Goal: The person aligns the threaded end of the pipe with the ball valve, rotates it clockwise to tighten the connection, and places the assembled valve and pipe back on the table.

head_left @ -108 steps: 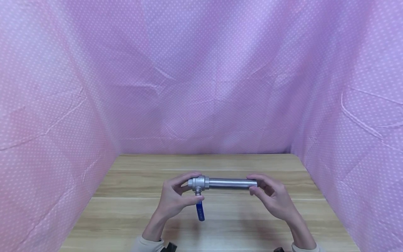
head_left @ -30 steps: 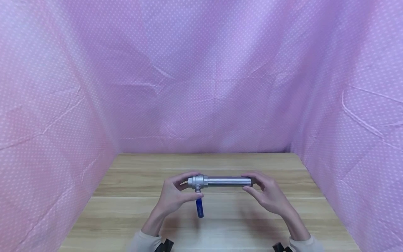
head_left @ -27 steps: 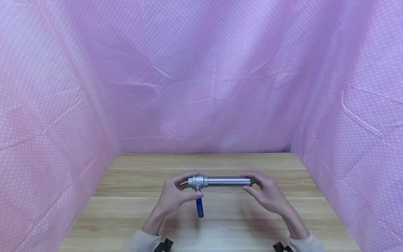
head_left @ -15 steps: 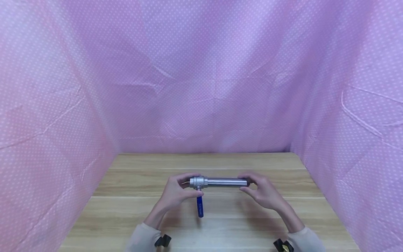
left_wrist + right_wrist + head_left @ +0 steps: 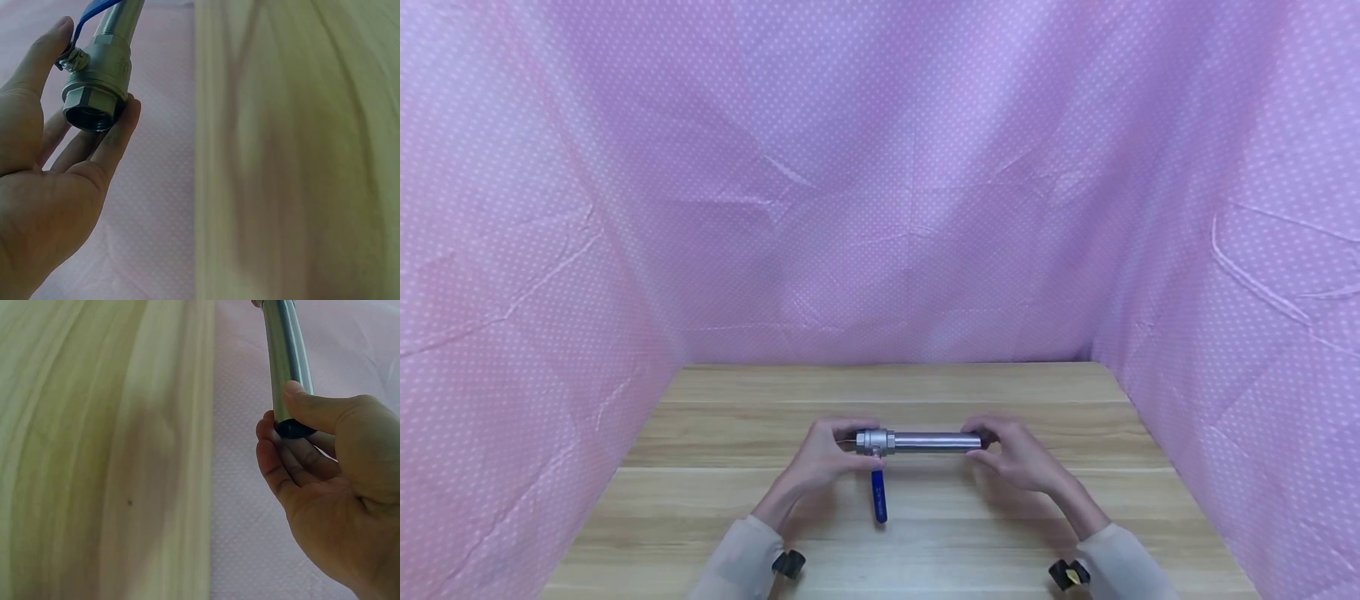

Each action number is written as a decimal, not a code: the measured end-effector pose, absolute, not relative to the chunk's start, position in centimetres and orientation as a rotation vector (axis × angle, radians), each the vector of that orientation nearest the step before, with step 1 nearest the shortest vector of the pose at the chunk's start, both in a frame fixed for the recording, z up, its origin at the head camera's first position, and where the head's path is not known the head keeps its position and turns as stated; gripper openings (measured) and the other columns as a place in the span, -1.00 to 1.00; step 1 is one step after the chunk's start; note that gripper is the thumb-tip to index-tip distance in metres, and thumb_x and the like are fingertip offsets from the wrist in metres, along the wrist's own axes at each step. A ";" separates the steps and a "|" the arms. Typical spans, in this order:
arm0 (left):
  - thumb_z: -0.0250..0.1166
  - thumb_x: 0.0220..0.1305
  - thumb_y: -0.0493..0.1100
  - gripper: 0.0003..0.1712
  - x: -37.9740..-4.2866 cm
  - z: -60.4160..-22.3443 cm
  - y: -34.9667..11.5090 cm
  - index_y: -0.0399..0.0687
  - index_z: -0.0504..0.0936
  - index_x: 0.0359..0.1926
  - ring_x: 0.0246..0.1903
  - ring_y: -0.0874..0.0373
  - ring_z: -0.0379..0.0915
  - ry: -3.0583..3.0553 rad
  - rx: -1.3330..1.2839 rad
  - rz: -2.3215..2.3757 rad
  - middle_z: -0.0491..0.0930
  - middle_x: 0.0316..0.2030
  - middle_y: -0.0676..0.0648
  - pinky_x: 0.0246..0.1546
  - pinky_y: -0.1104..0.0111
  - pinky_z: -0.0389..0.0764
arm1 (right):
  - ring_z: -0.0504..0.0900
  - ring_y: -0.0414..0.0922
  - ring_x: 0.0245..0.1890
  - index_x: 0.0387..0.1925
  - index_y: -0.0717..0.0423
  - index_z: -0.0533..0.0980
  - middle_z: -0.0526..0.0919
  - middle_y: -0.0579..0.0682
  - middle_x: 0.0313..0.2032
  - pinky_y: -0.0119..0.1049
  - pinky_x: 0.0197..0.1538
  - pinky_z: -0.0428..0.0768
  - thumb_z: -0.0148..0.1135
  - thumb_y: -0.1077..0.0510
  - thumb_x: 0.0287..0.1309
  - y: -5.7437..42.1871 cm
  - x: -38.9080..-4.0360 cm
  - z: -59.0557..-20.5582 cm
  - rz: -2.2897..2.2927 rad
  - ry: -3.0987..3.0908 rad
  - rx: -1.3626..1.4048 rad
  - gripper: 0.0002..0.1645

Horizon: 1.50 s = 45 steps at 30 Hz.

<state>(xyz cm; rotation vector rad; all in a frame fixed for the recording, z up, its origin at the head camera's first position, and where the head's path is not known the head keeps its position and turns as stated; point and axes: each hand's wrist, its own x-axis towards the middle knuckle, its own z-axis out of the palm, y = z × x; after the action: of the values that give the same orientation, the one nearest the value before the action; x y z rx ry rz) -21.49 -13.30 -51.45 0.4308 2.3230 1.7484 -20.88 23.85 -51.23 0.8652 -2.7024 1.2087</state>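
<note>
A metal ball valve [image 5: 874, 442] with a blue lever handle [image 5: 879, 497] is joined to a straight steel pipe [image 5: 936, 442], the whole lying level from left to right over the table. My left hand [image 5: 820, 458] grips the valve, thumb by the lever's root and fingers on the far side. In the left wrist view, the hexagonal open end of the valve [image 5: 94, 103] faces the palm. My right hand [image 5: 1018, 457] pinches the pipe's free end between thumb and fingers. The right wrist view shows the dark, hollow mouth of the pipe [image 5: 290, 369] beside the fingers.
Beneath the hands is a wood-grain table [image 5: 737, 492]. Pink dotted cloth [image 5: 895, 208] hangs behind it and along both sides. Black wrist devices [image 5: 788, 564] sit at the sleeves.
Both hands have brought the valve and pipe lower, closer to the table; they look smaller now. The right hand has shifted left in view with the pipe end. Both grips look the same.
</note>
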 end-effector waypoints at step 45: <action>0.77 0.19 0.03 -0.49 -24.2 -54.8 -13.4 0.08 0.88 0.13 -0.04 0.14 0.68 2.429 0.478 1.483 0.89 0.02 0.01 0.02 0.41 0.72 | 0.77 -0.15 0.06 0.07 -0.02 0.77 0.86 -0.10 0.02 -0.32 0.19 0.81 0.55 0.18 0.40 23.3 -22.4 -55.0 1.122 -2.921 0.713 -0.74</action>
<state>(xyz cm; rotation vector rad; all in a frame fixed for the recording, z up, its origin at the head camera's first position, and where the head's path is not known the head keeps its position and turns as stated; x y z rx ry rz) -24.23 -13.39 -54.81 0.4779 2.4291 1.4831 -22.36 23.30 -54.99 0.7133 -2.9212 1.1220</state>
